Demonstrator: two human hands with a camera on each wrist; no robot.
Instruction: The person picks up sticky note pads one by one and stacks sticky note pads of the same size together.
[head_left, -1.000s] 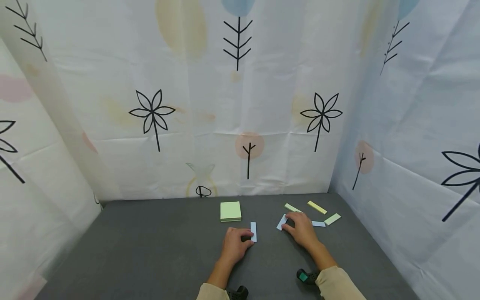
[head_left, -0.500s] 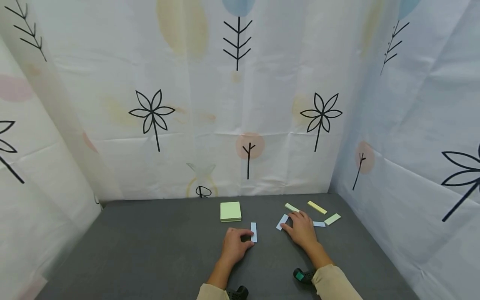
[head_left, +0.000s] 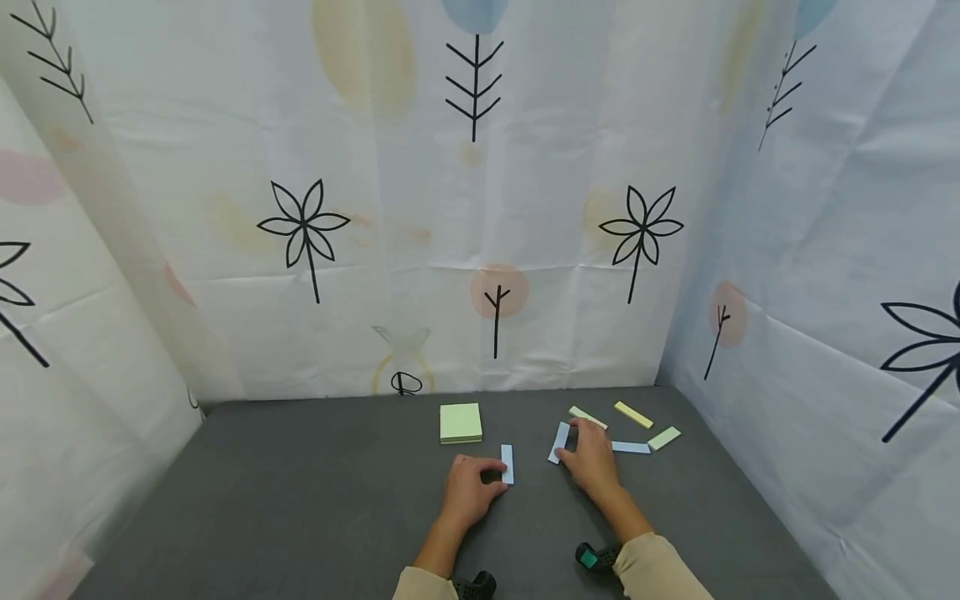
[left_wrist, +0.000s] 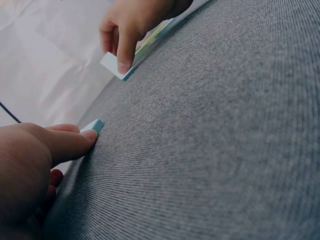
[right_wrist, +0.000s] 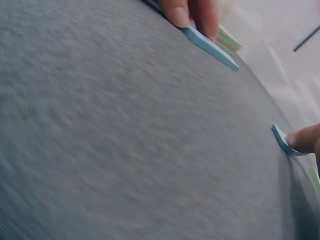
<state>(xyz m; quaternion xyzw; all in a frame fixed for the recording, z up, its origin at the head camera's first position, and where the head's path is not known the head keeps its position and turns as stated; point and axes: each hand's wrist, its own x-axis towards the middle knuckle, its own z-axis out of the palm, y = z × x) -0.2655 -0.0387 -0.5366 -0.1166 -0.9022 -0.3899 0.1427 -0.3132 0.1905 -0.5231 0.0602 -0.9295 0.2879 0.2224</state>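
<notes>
The blue strip [head_left: 558, 442] under the right hand [head_left: 588, 461] lies flat on the grey bench [head_left: 300, 500], its long axis running away from the person and leaning a little to the right at the far end. The right fingers [head_left: 572, 439] curl over its right long edge and pinch it against the bench; the right wrist view shows fingertips [right_wrist: 186, 11] on the strip's [right_wrist: 210, 45] near end. Its left long edge faces open bench.

A second blue strip [head_left: 507, 463] lies just left of the first, well apart from it, long axis pointing straight away from the person. The left hand [head_left: 467, 492] rests beside it, loosely curled, with the thumb tip [left_wrist: 89, 135] pressing the strip's [left_wrist: 95, 125] left edge near the near end; it grips nothing. Between the two strips is a bare lane of bench.

Just beyond the right fingers lies a pale green strip [head_left: 587, 417], slanting. To the right of the wrist a third blue strip [head_left: 630, 447] lies crosswise, and past it a green strip [head_left: 664, 437] and a yellow strip [head_left: 633, 414], both slanted, all near the bench's right edge at the curtain [head_left: 810, 333].

Beyond the left fingers sits a square green sticky-note pad [head_left: 461, 422], apart from the strip. To the left of the left hand the bench runs open to the far curtain.
</notes>
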